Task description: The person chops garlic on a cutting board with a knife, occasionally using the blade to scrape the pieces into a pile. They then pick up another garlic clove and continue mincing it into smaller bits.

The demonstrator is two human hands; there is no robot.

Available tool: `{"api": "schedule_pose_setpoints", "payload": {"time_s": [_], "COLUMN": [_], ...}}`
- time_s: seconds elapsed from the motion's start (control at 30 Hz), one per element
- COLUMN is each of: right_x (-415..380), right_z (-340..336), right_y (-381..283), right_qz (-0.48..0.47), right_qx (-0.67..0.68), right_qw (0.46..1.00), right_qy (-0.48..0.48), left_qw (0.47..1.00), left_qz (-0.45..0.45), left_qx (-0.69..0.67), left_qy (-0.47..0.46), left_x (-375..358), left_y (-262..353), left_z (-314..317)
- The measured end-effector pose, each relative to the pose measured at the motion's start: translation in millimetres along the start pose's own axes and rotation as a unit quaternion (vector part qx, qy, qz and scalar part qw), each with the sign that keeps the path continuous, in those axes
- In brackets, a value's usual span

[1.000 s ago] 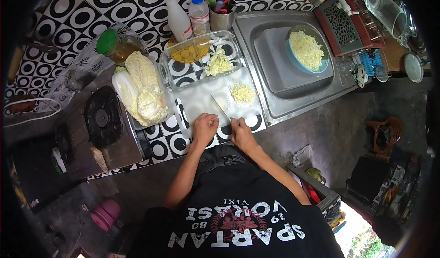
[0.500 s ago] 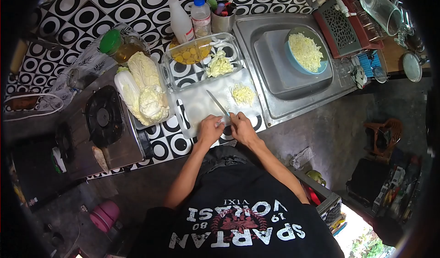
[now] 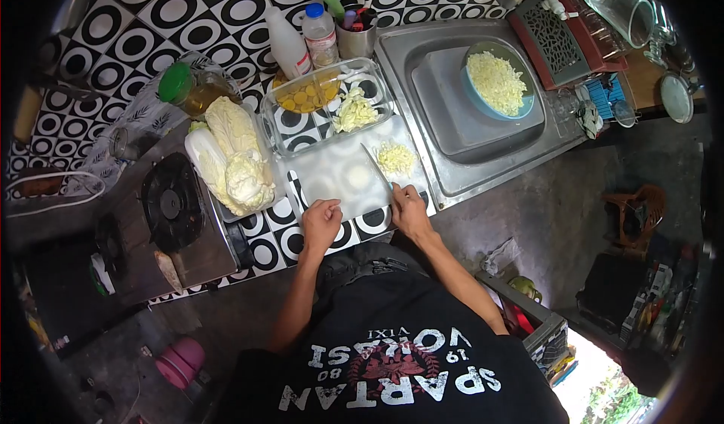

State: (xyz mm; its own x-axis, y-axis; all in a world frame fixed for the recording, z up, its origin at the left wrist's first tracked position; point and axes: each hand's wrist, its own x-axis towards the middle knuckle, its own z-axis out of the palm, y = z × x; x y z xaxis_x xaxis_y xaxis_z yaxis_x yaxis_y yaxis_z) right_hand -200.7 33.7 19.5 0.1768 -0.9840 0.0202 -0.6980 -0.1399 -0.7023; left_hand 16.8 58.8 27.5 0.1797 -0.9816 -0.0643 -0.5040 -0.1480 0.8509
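My right hand [image 3: 409, 211] is closed around the handle of a kitchen knife [image 3: 375, 163]. Its blade points away from me, just left of a pile of finely chopped cabbage [image 3: 396, 159] on a translucent cutting board [image 3: 320, 174]. At the board's near left edge is my left hand [image 3: 322, 224], fingers curled together; whatever they hold, if anything, is hidden. Behind the board stands a clear rectangular container [image 3: 280, 142] with larger cabbage pieces [image 3: 354, 111] at its right end. Whole napa cabbages [image 3: 231, 153] lie in a tray to the left.
A blue bowl [image 3: 480, 101] of chopped cabbage rests on an upturned basin [image 3: 445, 96] in the metal sink. Behind the container are a white bottle [image 3: 286, 41], a blue-capped bottle [image 3: 320, 36] and a utensil cup [image 3: 357, 42]. The stove [image 3: 170, 202] is at left.
My hands have moved apart: the left toward the board's near left edge, the right slightly rightward with the knife. The blade now lies closer to the chopped pile.
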Motion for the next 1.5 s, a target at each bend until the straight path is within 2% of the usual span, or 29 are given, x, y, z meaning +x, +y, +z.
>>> {"api": "schedule_pose_setpoints", "payload": {"time_s": [0.07, 0.2, 0.3, 0.33, 0.4, 0.43, 0.47, 0.53, 0.7, 0.77, 0.93, 1.03, 1.07, 1.1, 1.13, 1.2, 1.27, 1.33, 1.4, 1.5], "right_x": [4.7, 11.2, 13.3, 12.3, 10.4, 14.0, 14.2, 14.2, 7.2, 3.4, -4.5, -5.9, -3.6, -1.6, -0.1, 2.9, 10.3, 14.9, 17.6, 17.4], "right_z": [-7.9, -26.0, -39.6, -38.4, -33.6, -53.8, -55.5, -62.1, -86.3, -90.9, -110.2, -112.8, -110.9, -109.3, -109.5, -109.7, -104.0, -100.5, -100.9, -102.5], "right_y": [1.2, -11.1, -17.0, -14.0, -7.0, -30.1, -27.9, -25.4, -19.4, -17.1, -19.0, -13.4, -10.5, -7.9, -6.1, -5.7, -7.5, -13.3, -21.2, -25.9], "right_qz": [0.019, 0.015, 0.01, 0.011, 0.121, 0.245, 0.245, 0.255, 0.3, 0.3, 0.295, 0.292, 0.287, 0.168, 0.045, 0.058, 0.036, 0.05, 0.015, 0.017], "right_qx": [0.027, 0.082, 0.09, 0.092, 0.236, 0.345, 0.347, 0.476, 0.455, 0.438, 0.377, 0.337, 0.334, 0.226, 0.111, 0.096, 0.049, 0.05, 0.027, 0.016], "right_qw": [0.999, 0.996, 0.995, 0.995, 0.964, 0.906, 0.905, 0.839, 0.833, 0.84, 0.864, 0.88, 0.883, 0.954, 0.992, 0.992, 0.995, 0.992, 0.993, 0.993], "right_qy": [-0.038, 0.013, 0.038, 0.042, 0.011, -0.034, -0.031, -0.067, -0.095, -0.114, -0.159, -0.161, -0.165, -0.105, -0.039, -0.052, -0.078, -0.103, -0.11, -0.114], "left_qw": [1.0, 0.999, 0.997, 0.992, 0.973, 0.962, 0.961, 0.939, 0.921, 0.941, 0.95, 0.963, 0.964, 0.969, 0.972, 0.975, 0.95, 0.951, 0.925, 0.919], "left_qz": [0.008, 0.024, 0.068, 0.116, 0.21, 0.216, 0.219, 0.245, 0.259, 0.236, 0.202, 0.124, 0.123, 0.128, 0.135, 0.13, 0.206, 0.206, 0.252, 0.251], "left_qx": [-0.008, -0.008, -0.003, 0.003, 0.014, 0.044, 0.045, 0.087, 0.163, 0.14, 0.176, 0.188, 0.186, 0.177, 0.166, 0.146, 0.213, 0.195, 0.222, 0.221], "left_qy": [0.002, -0.027, -0.029, -0.051, -0.096, -0.16, -0.162, -0.227, -0.242, -0.197, -0.162, -0.151, -0.144, -0.119, -0.097, -0.103, -0.098, -0.125, -0.177, -0.207], "left_x": [0.9, 7.6, 12.1, 14.3, 18.7, 19.8, 21.0, 21.8, 25.6, 26.1, 45.5, 54.1, 55.9, 56.6, 56.8, 53.2, 50.2, 45.4, 39.5, 38.1], "left_y": [4.5, 23.4, 48.9, 54.4, 67.3, 79.9, 85.1, 92.7, 87.2, 82.5, 67.8, 63.3, 62.4, 64.3, 66.5, 75.1, 84.9, 98.7, 117.2, 114.8], "left_z": [3.2, 7.2, 11.9, 14.7, 19.7, 19.4, 24.5, 35.5, 52.8, 59.5, 57.2, 50.9, 47.8, 44.1, 41.3, 36.9, 33.1, 32.8, 34.6, 43.8]}}
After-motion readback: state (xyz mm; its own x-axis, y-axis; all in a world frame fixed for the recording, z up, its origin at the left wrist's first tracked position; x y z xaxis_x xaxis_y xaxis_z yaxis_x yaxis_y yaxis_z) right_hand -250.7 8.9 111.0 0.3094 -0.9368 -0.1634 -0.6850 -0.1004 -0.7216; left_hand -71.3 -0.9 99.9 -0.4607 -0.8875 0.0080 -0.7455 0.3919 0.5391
